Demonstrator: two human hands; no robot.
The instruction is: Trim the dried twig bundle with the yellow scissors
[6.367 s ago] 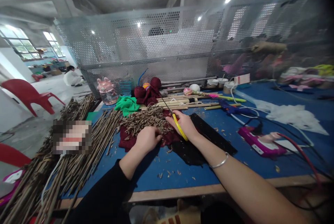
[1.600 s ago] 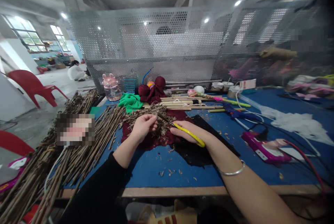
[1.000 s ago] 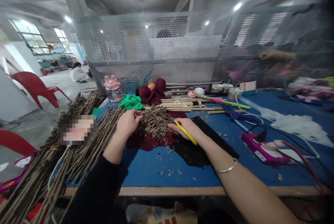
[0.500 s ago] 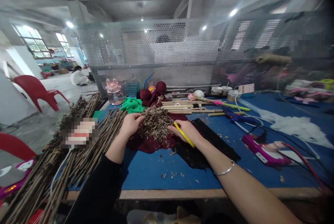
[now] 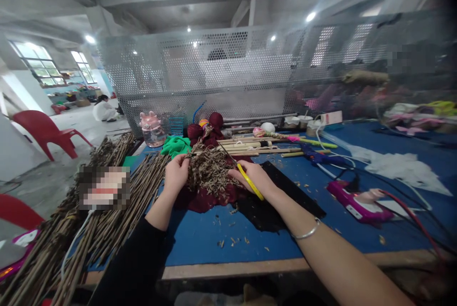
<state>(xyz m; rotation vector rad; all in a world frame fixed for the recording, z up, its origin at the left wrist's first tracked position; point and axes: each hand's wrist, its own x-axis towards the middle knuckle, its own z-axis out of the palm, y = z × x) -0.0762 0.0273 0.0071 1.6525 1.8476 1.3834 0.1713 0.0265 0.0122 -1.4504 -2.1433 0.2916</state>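
A heap of short brown twig cuttings (image 5: pixel 210 172) lies on a dark red cloth (image 5: pixel 203 200) on the blue table (image 5: pixel 200 237). My left hand (image 5: pixel 176 175) presses against the heap's left side, fingers curled into the cuttings. My right hand (image 5: pixel 254 178) rests at the heap's right side and holds yellow-handled scissors (image 5: pixel 245 177), whose blades point up and away over the heap. A silver bangle (image 5: pixel 304 234) sits on my right wrist. A black cloth (image 5: pixel 274 196) lies under my right forearm.
Long brown sticks (image 5: pixel 89 220) are piled along the table's left. A pink glue gun (image 5: pixel 357 201) with cables lies right. Bamboo rods (image 5: pixel 257 146), green cloth (image 5: pixel 175 145), a pink bottle (image 5: pixel 152 130) and perforated metal screen (image 5: pixel 228 73) stand behind. A red chair (image 5: pixel 43 130) is far left.
My left hand has moved from the heap's front to its left side and pushed the cuttings together toward my right hand. The scissors stay in my right hand.
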